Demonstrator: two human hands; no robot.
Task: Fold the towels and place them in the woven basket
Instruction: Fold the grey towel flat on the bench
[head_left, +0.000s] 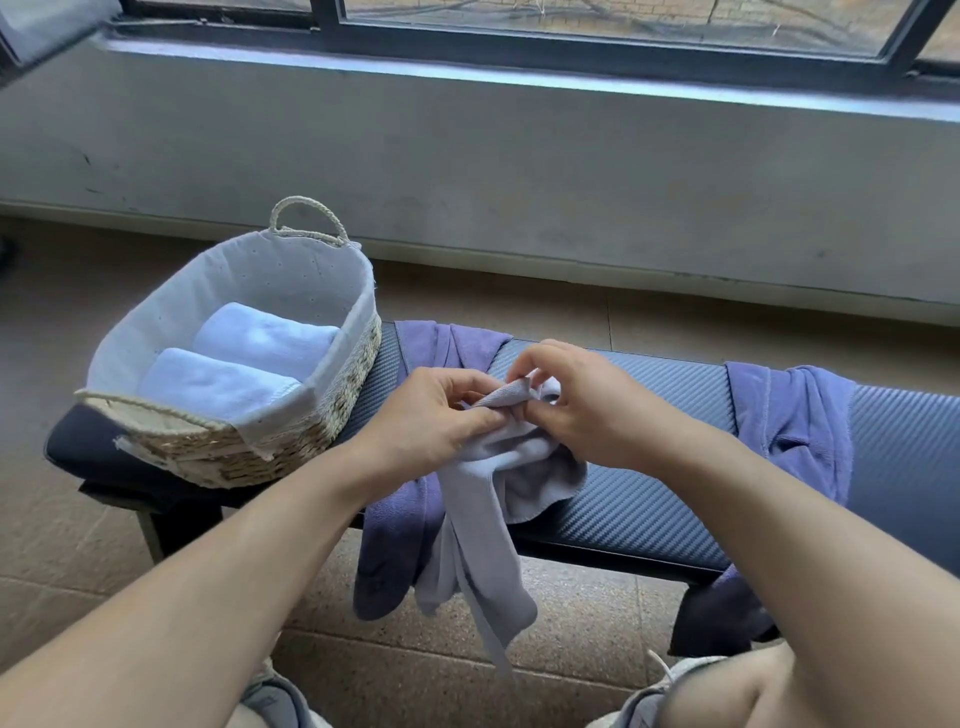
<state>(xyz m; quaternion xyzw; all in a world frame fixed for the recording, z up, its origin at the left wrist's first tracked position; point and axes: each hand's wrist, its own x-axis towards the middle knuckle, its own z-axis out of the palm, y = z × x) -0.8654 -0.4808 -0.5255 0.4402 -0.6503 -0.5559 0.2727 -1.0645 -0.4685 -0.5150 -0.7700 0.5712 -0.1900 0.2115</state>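
A grey towel (483, 525) hangs bunched over the front edge of the bench. My left hand (431, 415) and my right hand (582, 405) both pinch its top corner, close together above the bench. A woven basket (291, 441) with a white liner stands on the bench's left end. It holds two folded light blue towels (260, 338), side by side. One purple towel (395, 519) drapes over the bench under the grey one. Another purple towel (795, 415) drapes over the bench further right.
The dark padded bench (649, 499) runs left to right in front of me. Tiled floor (78, 545) lies around it, with a grey wall and window sill (519, 78) behind. My knees and shoes show at the bottom edge.
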